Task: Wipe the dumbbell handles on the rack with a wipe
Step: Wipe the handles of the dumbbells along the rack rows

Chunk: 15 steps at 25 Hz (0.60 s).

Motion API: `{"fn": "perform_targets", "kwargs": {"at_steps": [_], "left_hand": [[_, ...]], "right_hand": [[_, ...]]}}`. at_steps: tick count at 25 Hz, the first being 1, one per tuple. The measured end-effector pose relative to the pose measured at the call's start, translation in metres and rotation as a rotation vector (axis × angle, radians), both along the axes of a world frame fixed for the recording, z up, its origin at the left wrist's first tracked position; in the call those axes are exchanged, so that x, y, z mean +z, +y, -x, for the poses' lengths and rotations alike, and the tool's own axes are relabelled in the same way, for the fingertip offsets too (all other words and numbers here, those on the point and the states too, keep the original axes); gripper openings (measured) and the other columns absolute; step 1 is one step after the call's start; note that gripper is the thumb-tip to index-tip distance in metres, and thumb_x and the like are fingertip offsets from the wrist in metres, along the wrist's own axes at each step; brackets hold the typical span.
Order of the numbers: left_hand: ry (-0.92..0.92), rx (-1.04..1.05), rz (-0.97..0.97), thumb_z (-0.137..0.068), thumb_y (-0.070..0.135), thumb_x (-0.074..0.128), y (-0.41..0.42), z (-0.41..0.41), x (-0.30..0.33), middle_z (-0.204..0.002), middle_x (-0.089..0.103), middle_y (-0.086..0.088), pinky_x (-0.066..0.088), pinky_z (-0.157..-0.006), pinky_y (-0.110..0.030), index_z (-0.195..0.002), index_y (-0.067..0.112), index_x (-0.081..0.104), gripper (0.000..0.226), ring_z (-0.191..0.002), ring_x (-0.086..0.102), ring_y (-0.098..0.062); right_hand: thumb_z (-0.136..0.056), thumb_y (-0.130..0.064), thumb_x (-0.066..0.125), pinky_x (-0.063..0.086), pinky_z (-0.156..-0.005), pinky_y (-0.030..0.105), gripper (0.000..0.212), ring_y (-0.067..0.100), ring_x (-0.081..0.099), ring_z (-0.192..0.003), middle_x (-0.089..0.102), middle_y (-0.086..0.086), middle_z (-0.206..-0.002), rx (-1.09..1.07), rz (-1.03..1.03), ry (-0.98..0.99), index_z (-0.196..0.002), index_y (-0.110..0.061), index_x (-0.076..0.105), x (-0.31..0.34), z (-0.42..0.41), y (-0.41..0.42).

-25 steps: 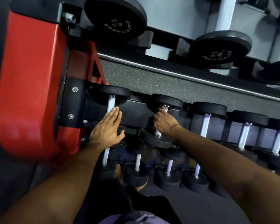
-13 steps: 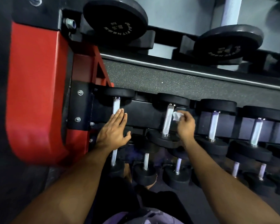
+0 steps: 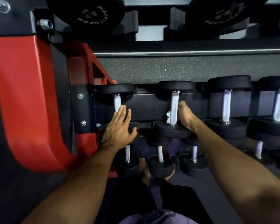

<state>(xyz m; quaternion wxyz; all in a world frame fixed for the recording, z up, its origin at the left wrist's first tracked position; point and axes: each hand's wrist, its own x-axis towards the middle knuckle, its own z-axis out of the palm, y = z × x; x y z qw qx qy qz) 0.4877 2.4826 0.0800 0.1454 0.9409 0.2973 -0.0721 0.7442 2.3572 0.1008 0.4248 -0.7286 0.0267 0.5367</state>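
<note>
Our right hand (image 3: 185, 116) wraps the soft, light wipe (image 3: 168, 117), seemingly curled, round the second dumbbell handle (image 3: 174, 105) on the rack (image 3: 145, 104), rigid knurled steel best gripped mid-shaft, while our flat-fingered left hand (image 3: 118, 128) steadies its neighbour.

A gym's free-weights area, seen from above a dumbbell rack.

Black round-headed dumbbells (image 3: 174, 109) with knurled metal handles sit side by side in a row across a black tiered rack (image 3: 145, 109), with a nearer, lower row of smaller dumbbells (image 3: 160, 159) beneath them. On the far, upper tier rest larger dumbbells whose end plates (image 3: 89, 13) carry white lettering, too blurred to read fully. At the left the rack is bolted to a heavy red steel upright (image 3: 27, 101). Between the tiers shows speckled dark rubber flooring (image 3: 184, 68), the kind laid in weight rooms.
</note>
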Motion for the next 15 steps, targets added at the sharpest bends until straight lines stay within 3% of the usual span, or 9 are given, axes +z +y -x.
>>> {"fn": "perform_targets", "kwargs": {"at_steps": [2, 5, 9, 12, 15], "left_hand": [[-0.002, 0.005, 0.001, -0.090, 0.054, 0.033, -0.001, 0.001, 0.000, -0.165, 0.018, -0.018, 0.013, -0.126, -0.040, -0.155, 0.006, 0.031, 0.081, -0.155, 0.008, -0.024], [-0.004, 0.011, 0.002, -0.089, 0.054, 0.033, -0.001, 0.002, 0.001, -0.164, 0.019, -0.018, 0.013, -0.126, -0.040, -0.155, 0.006, 0.032, 0.081, -0.155, 0.009, -0.023], [-0.006, 0.012, -0.002, -0.090, 0.055, 0.032, 0.000, 0.002, 0.001, -0.164, 0.019, -0.018, 0.012, -0.125, -0.038, -0.155, 0.006, 0.031, 0.082, -0.155, 0.009, -0.023], [-0.026, 0.005, -0.011, -0.089, 0.054, 0.032, -0.002, 0.003, -0.002, -0.163, 0.022, -0.020, 0.011, -0.125, -0.037, -0.154, 0.005, 0.033, 0.081, -0.155, 0.011, -0.023], [-0.011, -0.006, 0.007, -0.089, 0.055, 0.030, -0.001, 0.002, -0.004, -0.164, 0.019, -0.020, 0.006, -0.125, -0.035, -0.155, 0.005, 0.031, 0.082, -0.155, 0.007, -0.022]], "right_hand": [[-0.099, -0.028, 0.020, 0.040, -0.048, 0.022, 0.047, 0.011, 0.053, -0.045, 0.057, 0.000, -0.050, 0.104, 0.127, -0.157, -0.065, -0.013, 0.049, 0.010, 0.002, -0.002], [-0.098, -0.030, 0.025, 0.041, -0.055, 0.024, 0.043, 0.010, 0.055, -0.046, 0.060, -0.004, -0.047, 0.092, 0.142, -0.116, -0.069, -0.014, 0.053, 0.008, 0.003, -0.006], [-0.092, -0.010, 0.037, 0.050, -0.055, 0.025, 0.029, 0.021, 0.060, -0.057, 0.063, 0.004, -0.056, -0.237, -0.027, 0.047, -0.069, -0.011, 0.055, 0.007, -0.003, 0.002], [-0.083, 0.007, 0.039, 0.058, -0.066, 0.037, 0.022, 0.028, 0.059, -0.071, 0.058, 0.017, -0.077, -0.465, -0.195, 0.052, -0.081, -0.002, 0.059, 0.001, -0.017, 0.019], [-0.081, 0.012, 0.034, 0.060, -0.072, 0.038, 0.027, 0.026, 0.064, -0.067, 0.062, 0.017, -0.077, -0.517, -0.234, 0.039, -0.082, 0.003, 0.060, -0.004, -0.018, 0.020]]}}
